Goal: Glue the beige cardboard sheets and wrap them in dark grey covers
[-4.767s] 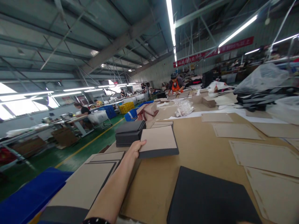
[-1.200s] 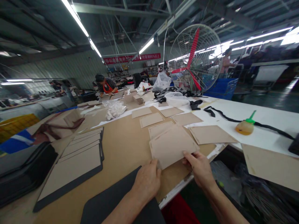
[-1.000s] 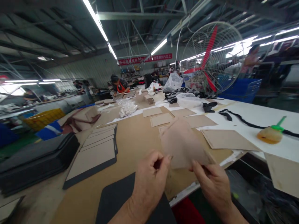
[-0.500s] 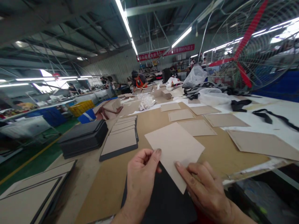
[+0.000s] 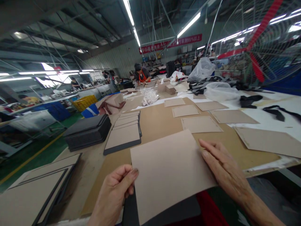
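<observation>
A beige rectangular card sheet is held tilted in front of me, over a dark grey panel at the table's near edge. My left hand pinches the sheet's left edge between thumb and fingers. Against the right edge rests my right hand, its fingers stretched out. The sheet covers most of the dark panel. Beyond it, a row of beige sheets on dark panels lies overlapping, and separate beige sheets are spread to the right.
A stack of dark grey panels stands at left. Nearer, beige sheets with dark borders lie at the table's left edge. Plastic bags and black strips lie at right, near a large fan. A co-worker is at the far end.
The sheet has turned and come nearer, now facing me more squarely. My left hand moved left and down along with it. My right hand moved right and its fingers straightened along the edge.
</observation>
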The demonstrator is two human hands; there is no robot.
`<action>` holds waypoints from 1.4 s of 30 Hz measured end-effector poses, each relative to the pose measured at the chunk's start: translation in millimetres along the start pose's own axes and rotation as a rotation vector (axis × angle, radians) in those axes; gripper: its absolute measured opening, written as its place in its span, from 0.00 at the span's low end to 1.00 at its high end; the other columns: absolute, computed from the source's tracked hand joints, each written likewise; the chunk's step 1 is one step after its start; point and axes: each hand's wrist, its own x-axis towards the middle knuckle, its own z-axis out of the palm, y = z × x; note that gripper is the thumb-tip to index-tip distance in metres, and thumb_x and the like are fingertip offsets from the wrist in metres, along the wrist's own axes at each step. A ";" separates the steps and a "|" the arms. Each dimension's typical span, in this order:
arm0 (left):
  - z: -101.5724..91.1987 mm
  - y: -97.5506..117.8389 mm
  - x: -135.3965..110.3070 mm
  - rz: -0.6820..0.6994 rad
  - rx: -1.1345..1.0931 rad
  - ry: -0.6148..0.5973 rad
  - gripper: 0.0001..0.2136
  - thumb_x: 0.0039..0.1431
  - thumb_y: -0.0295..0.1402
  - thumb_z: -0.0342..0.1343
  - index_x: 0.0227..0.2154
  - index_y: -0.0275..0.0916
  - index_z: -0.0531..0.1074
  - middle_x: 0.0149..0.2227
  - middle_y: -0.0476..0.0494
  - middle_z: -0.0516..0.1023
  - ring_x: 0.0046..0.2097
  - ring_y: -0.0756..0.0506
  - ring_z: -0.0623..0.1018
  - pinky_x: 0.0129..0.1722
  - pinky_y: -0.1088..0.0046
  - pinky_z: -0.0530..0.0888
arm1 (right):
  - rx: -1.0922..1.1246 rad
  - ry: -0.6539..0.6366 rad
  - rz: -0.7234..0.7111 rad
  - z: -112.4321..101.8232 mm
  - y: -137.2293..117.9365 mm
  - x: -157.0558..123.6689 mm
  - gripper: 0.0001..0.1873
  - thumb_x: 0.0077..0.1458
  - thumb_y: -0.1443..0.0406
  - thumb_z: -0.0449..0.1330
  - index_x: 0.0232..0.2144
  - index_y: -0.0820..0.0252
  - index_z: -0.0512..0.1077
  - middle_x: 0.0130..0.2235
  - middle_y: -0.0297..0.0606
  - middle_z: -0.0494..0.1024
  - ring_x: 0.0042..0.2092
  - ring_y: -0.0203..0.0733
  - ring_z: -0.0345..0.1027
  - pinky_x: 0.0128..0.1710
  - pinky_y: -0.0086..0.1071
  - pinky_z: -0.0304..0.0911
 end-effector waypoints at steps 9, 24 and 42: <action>-7.7 -19.3 -5.2 -0.093 -0.035 0.009 0.20 0.50 0.51 0.65 0.24 0.37 0.70 0.15 0.55 0.66 0.19 0.56 0.61 0.19 0.82 0.57 | 0.108 -0.029 0.131 20.0 -4.0 -20.2 0.15 0.60 0.55 0.60 0.47 0.47 0.77 0.38 0.32 0.74 0.40 0.36 0.71 0.39 0.25 0.67; -14.5 -62.7 -30.1 -0.238 0.044 0.201 0.28 0.45 0.51 0.66 0.45 0.37 0.78 0.20 0.56 0.68 0.22 0.52 0.67 0.21 0.77 0.64 | 0.087 -0.162 0.344 34.5 -4.2 -69.5 0.19 0.53 0.50 0.64 0.43 0.51 0.80 0.39 0.36 0.80 0.38 0.41 0.76 0.36 0.25 0.73; -14.5 -71.2 25.5 -0.181 0.180 0.274 0.22 0.46 0.51 0.65 0.37 0.37 0.81 0.25 0.47 0.77 0.26 0.48 0.71 0.24 0.76 0.67 | 0.075 -0.186 0.391 77.1 9.6 -27.0 0.20 0.54 0.50 0.61 0.42 0.54 0.79 0.34 0.36 0.75 0.34 0.40 0.72 0.34 0.30 0.71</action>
